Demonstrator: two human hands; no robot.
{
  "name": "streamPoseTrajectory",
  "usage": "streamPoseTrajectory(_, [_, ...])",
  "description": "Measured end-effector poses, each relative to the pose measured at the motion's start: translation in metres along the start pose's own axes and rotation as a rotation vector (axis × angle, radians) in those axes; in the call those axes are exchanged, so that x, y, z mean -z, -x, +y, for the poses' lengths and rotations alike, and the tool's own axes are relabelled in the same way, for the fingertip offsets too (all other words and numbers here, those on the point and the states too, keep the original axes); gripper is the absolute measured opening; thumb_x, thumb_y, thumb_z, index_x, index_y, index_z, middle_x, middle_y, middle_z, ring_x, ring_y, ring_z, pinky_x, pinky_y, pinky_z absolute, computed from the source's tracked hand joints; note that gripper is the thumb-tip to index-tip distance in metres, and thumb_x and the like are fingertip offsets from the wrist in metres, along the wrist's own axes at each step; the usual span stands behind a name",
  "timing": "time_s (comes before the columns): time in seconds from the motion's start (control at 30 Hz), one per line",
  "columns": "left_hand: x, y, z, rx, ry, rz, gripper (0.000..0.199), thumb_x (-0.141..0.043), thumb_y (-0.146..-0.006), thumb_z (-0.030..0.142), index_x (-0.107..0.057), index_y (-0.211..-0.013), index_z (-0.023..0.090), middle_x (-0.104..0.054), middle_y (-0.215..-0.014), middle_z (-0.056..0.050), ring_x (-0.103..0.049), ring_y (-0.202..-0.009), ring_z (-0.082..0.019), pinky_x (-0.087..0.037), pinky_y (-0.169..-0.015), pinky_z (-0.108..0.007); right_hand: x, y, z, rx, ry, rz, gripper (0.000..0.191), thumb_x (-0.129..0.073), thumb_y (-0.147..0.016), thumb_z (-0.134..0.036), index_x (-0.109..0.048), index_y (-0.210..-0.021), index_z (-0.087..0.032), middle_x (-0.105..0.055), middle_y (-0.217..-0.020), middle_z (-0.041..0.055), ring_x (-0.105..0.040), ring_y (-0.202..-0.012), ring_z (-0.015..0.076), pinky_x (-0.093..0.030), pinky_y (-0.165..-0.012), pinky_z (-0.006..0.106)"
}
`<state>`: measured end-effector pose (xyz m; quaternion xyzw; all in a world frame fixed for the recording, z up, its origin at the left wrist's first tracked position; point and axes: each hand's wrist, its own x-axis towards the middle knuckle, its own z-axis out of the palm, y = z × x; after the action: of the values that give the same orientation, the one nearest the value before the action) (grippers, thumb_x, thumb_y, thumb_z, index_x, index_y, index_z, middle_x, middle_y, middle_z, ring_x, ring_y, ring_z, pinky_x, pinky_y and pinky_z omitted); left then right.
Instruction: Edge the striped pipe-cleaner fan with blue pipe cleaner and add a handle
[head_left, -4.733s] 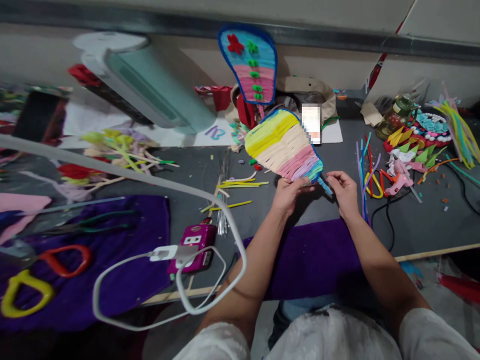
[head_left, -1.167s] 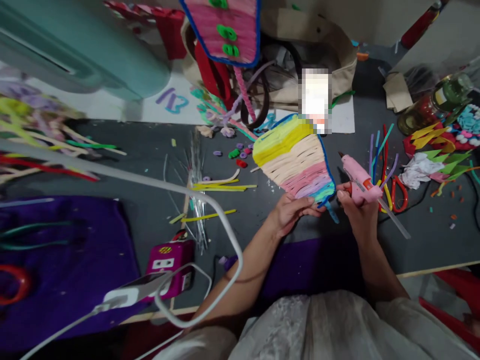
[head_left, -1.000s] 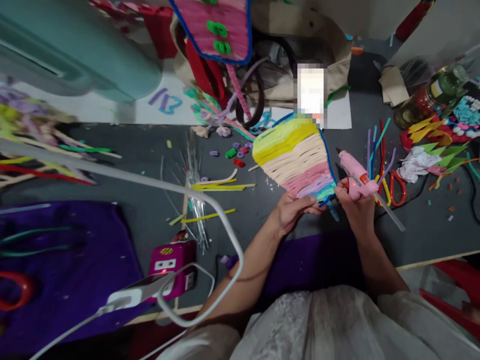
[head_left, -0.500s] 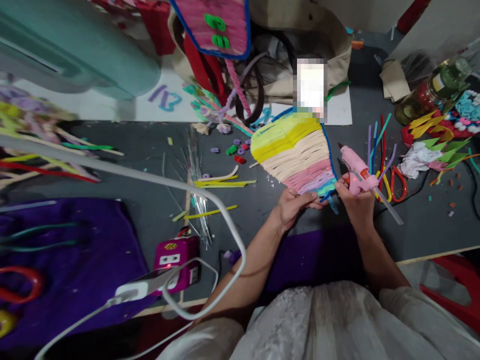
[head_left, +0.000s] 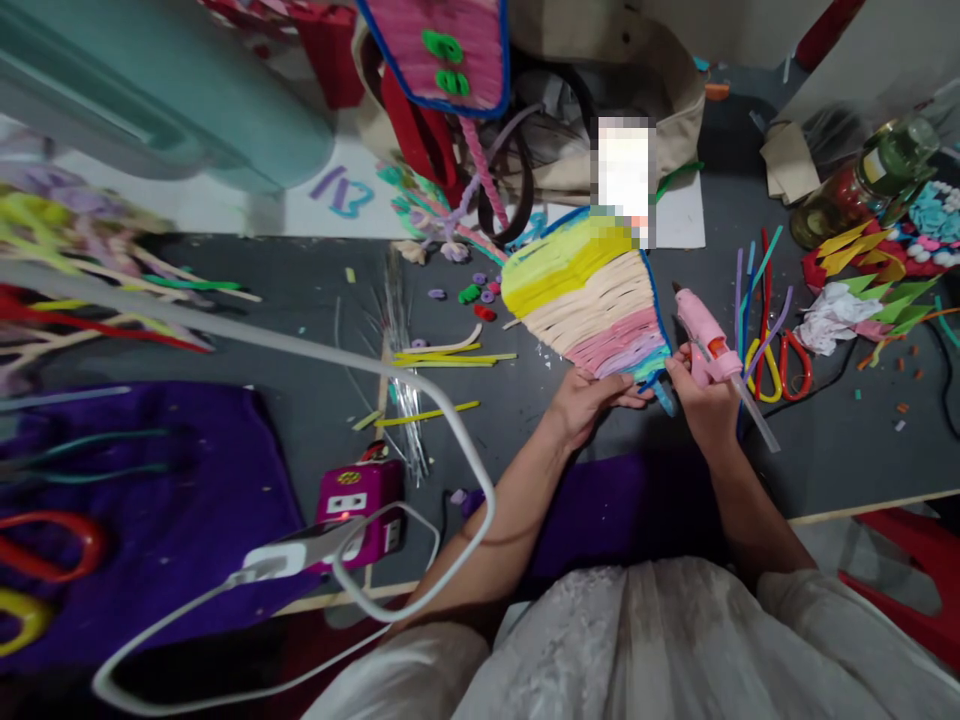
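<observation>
A striped panel of pipe cleaners (head_left: pixel 592 295), running from yellow through cream and pink to blue with a dark blue edge, is held at its narrow lower end. My left hand (head_left: pixel 589 405) pinches that end from the left. My right hand (head_left: pixel 701 395) grips a pink hot glue gun (head_left: pixel 705 330), its dark nozzle pointing up and left and a clear glue stick (head_left: pixel 761 420) poking out behind. The thumb and finger of this hand also touch the panel's right lower corner. A short blue strip (head_left: pixel 664 397) sticks out below the panel.
Red and yellow scissors (head_left: pixel 793 365) and loose pipe cleaners (head_left: pixel 752 290) lie at right. Thin wires (head_left: pixel 405 370) and yellow pipe cleaners (head_left: pixel 457 358) lie left of the panel. A white cable (head_left: pixel 442 395) loops over a purple power strip (head_left: pixel 360 510). A glass jar (head_left: pixel 832 215) lies back right.
The glue gun has tilted and shifted slightly left in my right hand. The left side of the view has drifted a little to the right; the panel stays nearly in place.
</observation>
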<state>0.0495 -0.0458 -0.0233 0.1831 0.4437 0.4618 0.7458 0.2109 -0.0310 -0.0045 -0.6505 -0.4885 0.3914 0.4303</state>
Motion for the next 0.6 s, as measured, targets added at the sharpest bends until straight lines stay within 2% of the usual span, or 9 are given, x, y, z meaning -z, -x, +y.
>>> streamPoseTrajectory(0.13, [0.005,-0.001,0.003,-0.003,0.021,0.031,0.03,-0.089,-0.06,0.029,-0.071,-0.074,0.01,-0.074,-0.066,-0.009,-0.077,-0.071,-0.027,-0.065,-0.069,-0.034,0.012,-0.002,0.005,0.01,0.036,0.003,0.039,-0.077,-0.074,-0.053,-0.07,-0.09,-0.018,-0.074,-0.083,0.0058,-0.068,-0.071,0.018,-0.059,-0.069,0.032])
streamPoseTrajectory(0.3, [0.013,-0.002,0.01,-0.034,0.067,0.076,0.027,-0.086,-0.064,0.028,-0.07,-0.075,0.01,-0.074,-0.068,-0.011,-0.078,-0.078,-0.028,-0.065,-0.075,-0.036,0.038,0.004,-0.001,0.075,0.021,-0.133,0.036,-0.074,-0.08,-0.05,-0.072,-0.095,-0.018,-0.074,-0.086,0.0053,-0.06,-0.052,0.0124,-0.053,-0.053,0.03])
streamPoseTrajectory(0.43, [0.015,-0.002,0.014,-0.083,0.107,0.084,0.027,-0.085,-0.063,0.026,-0.071,-0.078,0.009,-0.075,-0.069,-0.011,-0.077,-0.077,-0.027,-0.065,-0.072,-0.033,0.05,0.013,-0.011,0.179,0.036,-0.247,0.028,-0.068,-0.088,-0.046,-0.072,-0.091,-0.018,-0.071,-0.082,0.002,-0.057,-0.052,0.0101,-0.05,-0.052,0.027])
streamPoseTrajectory(0.6, [0.016,-0.003,0.014,-0.093,0.118,0.096,0.026,-0.084,-0.065,0.026,-0.071,-0.079,0.008,-0.075,-0.068,-0.012,-0.078,-0.078,-0.027,-0.065,-0.071,-0.032,0.048,0.018,-0.014,0.18,0.078,-0.305,0.025,-0.068,-0.089,-0.044,-0.071,-0.089,-0.02,-0.064,-0.066,-0.0015,-0.056,-0.051,0.0118,-0.049,-0.053,0.028])
